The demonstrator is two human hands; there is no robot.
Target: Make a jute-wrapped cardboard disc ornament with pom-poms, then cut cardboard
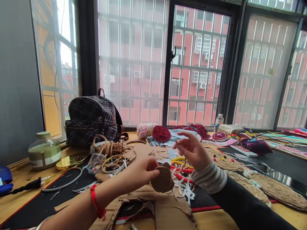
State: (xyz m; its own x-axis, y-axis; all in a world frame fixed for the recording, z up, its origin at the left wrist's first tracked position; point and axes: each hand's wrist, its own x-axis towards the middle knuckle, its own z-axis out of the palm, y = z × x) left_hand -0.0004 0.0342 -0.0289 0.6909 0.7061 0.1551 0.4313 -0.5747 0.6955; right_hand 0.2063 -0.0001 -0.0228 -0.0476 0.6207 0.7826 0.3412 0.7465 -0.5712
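Observation:
A small rounded piece of brown cardboard (162,179) is pinched between the thumb and fingers of my left hand (146,169), above the table. To its right and a little higher, my right hand (192,150) is raised with its thumb and fingers curved toward each other; something tiny shows at the fingertips, too small to make out. Below both hands lies a large cut sheet of cardboard (171,212) with an opening in it. Red-handled scissors (181,175) and white paper scraps (188,191) lie beneath my right hand.
At the back left stand a plaid backpack (93,119) and a green-lidded jar (44,151). Jute rope (111,147) lies before the backpack. Dark red yarn (161,133) and a bottle (218,123) are near the window. Coiled rope mats (278,188) lie at right.

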